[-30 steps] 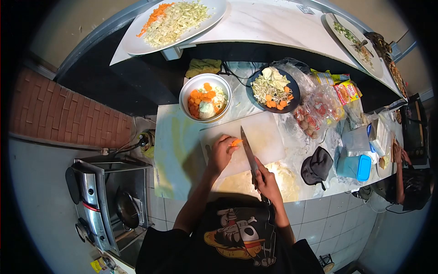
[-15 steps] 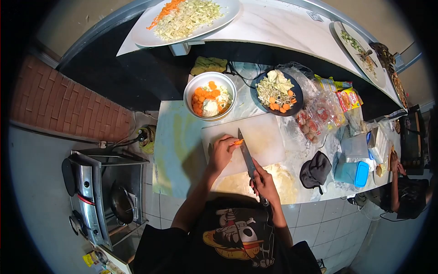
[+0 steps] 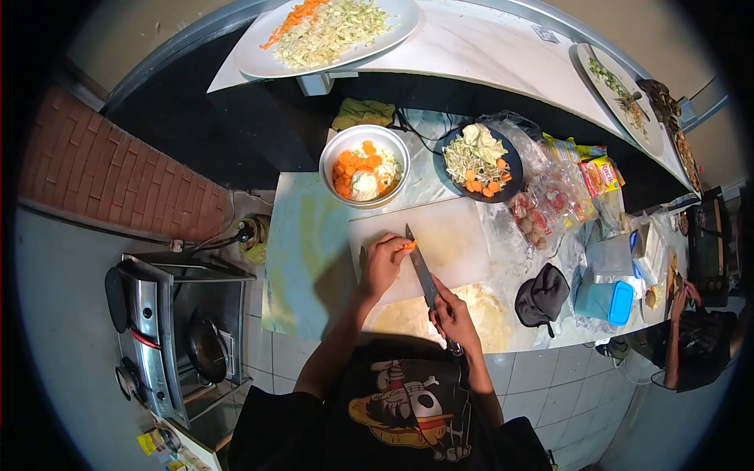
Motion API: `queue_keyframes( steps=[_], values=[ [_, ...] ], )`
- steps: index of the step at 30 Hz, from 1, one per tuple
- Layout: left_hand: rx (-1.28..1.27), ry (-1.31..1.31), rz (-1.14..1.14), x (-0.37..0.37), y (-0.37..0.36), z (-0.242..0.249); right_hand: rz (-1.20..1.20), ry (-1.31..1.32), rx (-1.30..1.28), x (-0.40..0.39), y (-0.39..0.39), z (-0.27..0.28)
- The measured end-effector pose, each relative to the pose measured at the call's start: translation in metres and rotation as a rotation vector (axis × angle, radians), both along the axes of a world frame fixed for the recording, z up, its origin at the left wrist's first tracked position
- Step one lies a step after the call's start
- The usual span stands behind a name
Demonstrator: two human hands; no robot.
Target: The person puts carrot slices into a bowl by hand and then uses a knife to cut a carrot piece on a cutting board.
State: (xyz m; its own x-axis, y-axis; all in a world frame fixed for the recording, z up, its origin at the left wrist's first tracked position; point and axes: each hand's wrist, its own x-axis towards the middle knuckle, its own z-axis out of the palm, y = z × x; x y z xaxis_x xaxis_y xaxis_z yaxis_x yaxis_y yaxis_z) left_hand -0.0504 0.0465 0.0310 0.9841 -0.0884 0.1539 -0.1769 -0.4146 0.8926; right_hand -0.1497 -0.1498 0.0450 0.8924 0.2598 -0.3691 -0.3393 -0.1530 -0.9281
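A white cutting board (image 3: 459, 235) lies on the counter in front of me. Over its left half, my left hand (image 3: 384, 263) pinches a small orange piece of carrot (image 3: 409, 246). My right hand (image 3: 454, 314) is wrapped round the handle of a knife (image 3: 422, 271), whose blade points away from me and lies right beside the carrot. Beyond the board stands a white bowl (image 3: 327, 169) with carrot slices and pale shredded vegetable. To its right is a dark plate (image 3: 514, 161) bearing sprouts, carrot slices and pale leaves.
Plastic bags (image 3: 554, 192), a dark cap (image 3: 542, 294) and a blue-lidded container (image 3: 620, 303) are on the right. A raised shelf (image 3: 479, 35) holds platters of chopped vegetables. Left is a stove (image 3: 148, 330). Another person (image 3: 695, 345) is at the far right.
The knife's tip has shifted slightly left, and the orange piece shows smaller between my left fingers. At the far right, the other person's hands have moved a little.
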Motion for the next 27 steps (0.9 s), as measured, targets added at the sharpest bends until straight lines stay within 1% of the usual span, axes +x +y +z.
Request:
queue_keyframes(
  steps=[3,7,11,15,18,20,24,27],
  values=[
    [0.013,-0.041,-0.007,0.000,0.001,-0.003,-0.004,-0.011,0.009,-0.002,-0.001,-0.005],
    [0.009,0.005,-0.002,-0.002,0.003,0.000,0.016,-0.023,-0.039,-0.002,-0.002,-0.004],
    [0.031,0.032,-0.044,-0.004,0.008,0.007,-0.003,0.012,-0.009,-0.001,0.000,-0.002],
    [-0.004,0.054,-0.028,-0.005,0.011,-0.001,-0.015,0.051,0.018,-0.001,0.000,-0.001],
    [-0.053,0.036,-0.037,-0.004,0.010,-0.009,0.018,0.023,0.011,0.000,0.000,-0.004],
    [-0.021,-0.016,-0.022,-0.005,0.010,-0.009,0.025,0.025,0.003,0.001,-0.001,-0.002],
    [-0.022,-0.019,-0.001,-0.007,0.008,-0.008,0.026,0.006,0.006,0.000,-0.001,-0.005],
    [0.035,-0.052,0.029,-0.007,0.008,-0.009,0.029,0.008,-0.007,0.001,-0.001,-0.005]
  ],
)
